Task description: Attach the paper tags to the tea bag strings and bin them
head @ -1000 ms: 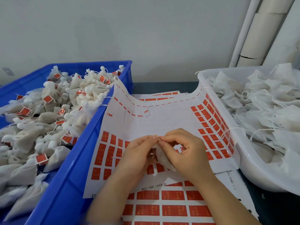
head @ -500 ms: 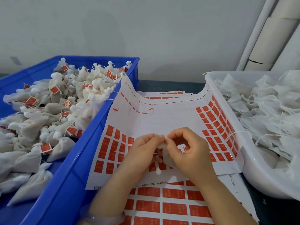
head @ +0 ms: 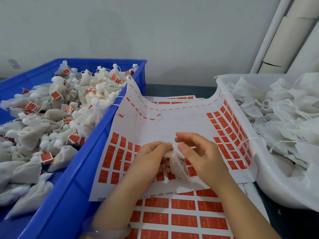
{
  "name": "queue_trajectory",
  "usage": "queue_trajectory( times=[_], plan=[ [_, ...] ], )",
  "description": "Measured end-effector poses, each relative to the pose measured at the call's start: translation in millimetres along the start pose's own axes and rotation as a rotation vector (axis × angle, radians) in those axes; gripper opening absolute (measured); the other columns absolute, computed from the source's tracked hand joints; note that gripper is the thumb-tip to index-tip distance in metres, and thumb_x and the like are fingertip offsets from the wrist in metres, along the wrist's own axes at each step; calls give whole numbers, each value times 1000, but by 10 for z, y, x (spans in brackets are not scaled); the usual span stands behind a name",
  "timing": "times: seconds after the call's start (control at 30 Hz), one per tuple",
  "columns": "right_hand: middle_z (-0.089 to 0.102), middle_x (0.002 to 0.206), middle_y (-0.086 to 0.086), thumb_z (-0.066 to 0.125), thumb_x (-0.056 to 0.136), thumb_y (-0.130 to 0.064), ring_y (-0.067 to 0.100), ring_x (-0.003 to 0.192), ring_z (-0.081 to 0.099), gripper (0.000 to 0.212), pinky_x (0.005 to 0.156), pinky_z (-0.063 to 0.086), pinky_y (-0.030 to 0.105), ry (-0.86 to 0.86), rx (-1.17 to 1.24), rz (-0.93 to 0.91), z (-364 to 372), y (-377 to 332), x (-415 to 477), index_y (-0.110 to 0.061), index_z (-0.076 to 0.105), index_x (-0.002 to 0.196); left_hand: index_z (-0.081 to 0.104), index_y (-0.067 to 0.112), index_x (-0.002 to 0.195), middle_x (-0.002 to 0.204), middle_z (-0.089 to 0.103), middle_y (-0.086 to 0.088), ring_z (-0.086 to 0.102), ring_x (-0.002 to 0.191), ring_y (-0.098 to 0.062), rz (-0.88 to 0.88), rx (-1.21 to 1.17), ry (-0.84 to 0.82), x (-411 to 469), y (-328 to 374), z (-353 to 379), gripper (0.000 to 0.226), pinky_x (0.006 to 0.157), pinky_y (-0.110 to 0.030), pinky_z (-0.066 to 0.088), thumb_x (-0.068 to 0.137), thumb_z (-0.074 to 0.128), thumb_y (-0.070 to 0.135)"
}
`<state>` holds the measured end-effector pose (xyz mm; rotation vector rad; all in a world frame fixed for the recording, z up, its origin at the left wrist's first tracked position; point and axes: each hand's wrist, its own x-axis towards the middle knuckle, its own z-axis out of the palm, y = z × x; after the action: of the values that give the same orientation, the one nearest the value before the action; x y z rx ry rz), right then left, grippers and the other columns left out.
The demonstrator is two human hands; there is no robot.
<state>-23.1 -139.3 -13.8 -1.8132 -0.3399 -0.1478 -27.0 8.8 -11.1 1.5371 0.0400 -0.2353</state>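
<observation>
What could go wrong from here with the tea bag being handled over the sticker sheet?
1. The left hand only pinches the tea bag by its neck, and no tag shows on it; it might slip or get binned untagged.
2. The sticker sheet curls up against the blue bin and white tub, so a hand could drag it.
3. A loose string hangs over the tub's rim onto the sheet and might snag.

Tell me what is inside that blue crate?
The blue crate holds a heap of filled white tea bags, many with red paper tags on their strings. The heap hides the bags lower down and most of the crate's floor.
</observation>
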Motion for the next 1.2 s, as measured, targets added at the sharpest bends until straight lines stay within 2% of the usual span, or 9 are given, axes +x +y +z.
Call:
queue_trajectory(
  times=[0.13, 0.23, 0.33, 0.43, 0.6, 0.87, 1.03, 1.13, 1.2],
  plan=[
    [69, 81, -17, 63, 84, -24, 0, 81, 63, 14, 68, 51, 13, -13, -64, -38, 21, 11, 4, -36, 67, 89, 73, 21, 73, 75, 71, -5, 68, 75, -20, -1, -10, -8, -11, 7, -2, 31, 74, -33, 57, 93, 50, 26],
    [69, 79, -18, 61, 86, -21, 1, 76, 64, 16, 65, 50, 11, 72, 17, -51, 16, 13, 11, -37, 66, 84, 70, 25, 64, 66, 66, -2, 63, 67, -18, -5, -25, 3, -11, 5, 9, 33, 73, -36, 54, 92, 51, 24],
    [70, 82, -16, 60, 86, -21, 1, 77, 65, 15, 65, 50, 11, 88, 86, -57, 21, -7, 4, -33, 67, 83, 70, 23, 66, 70, 69, -6, 66, 66, -19, 4, -41, 5, -13, 5, 19, 31, 61, -28, 55, 92, 53, 23],
    [68, 94, -22, 57, 86, -31, -2, 89, 63, 10, 70, 49, 11, 32, 101, -22, 52, -13, -11, -33, 66, 88, 72, 19, 74, 79, 72, -10, 70, 71, -21, 18, -39, -8, -20, 11, 17, 25, 58, -24, 54, 91, 54, 25],
    [68, 90, -22, 57, 60, -64, -2, 87, 63, 38, 73, 53, 15, -15, 14, 20, 80, -29, -17, -46, 62, 94, 72, 23, 73, 74, 72, -6, 70, 70, -20, 29, 4, 2, -13, -13, 6, 27, 60, -25, 55, 91, 53, 24],
    [70, 82, -11, 67, 81, -22, 0, 80, 63, 5, 67, 46, 7, 54, -17, -74, 62, 14, -4, -26, 71, 81, 74, 15, 74, 69, 66, -9, 64, 63, -17, 38, -155, -74, -2, 9, -6, 25, 54, -22, 52, 69, 63, 37],
    [68, 78, -14, 62, 86, -22, -1, 78, 62, 7, 65, 47, 8, 61, -2, -43, 74, 14, -18, -24, 69, 85, 70, 12, 75, 75, 67, -15, 66, 67, -23, 29, -151, -55, 7, -10, -5, 22, 57, -26, 55, 71, 65, 33],
    [64, 70, -16, 58, 88, -24, -4, 70, 59, 9, 59, 45, 8, 109, 6, 0, 104, 10, -19, -24, 66, 83, 67, 11, 80, 78, 71, -13, 70, 71, -25, 62, -146, -15, 6, -13, -19, 1, 59, -27, 56, 80, 68, 11],
    [63, 72, -15, 55, 90, -27, -4, 72, 60, 10, 58, 46, 9, 105, -4, 18, 142, 1, -27, -25, 63, 85, 67, 12, 87, 83, 72, -11, 71, 77, -28, 116, -81, -42, -3, -14, -24, 12, 65, -31, 57, 77, 71, 5]
  ],
)
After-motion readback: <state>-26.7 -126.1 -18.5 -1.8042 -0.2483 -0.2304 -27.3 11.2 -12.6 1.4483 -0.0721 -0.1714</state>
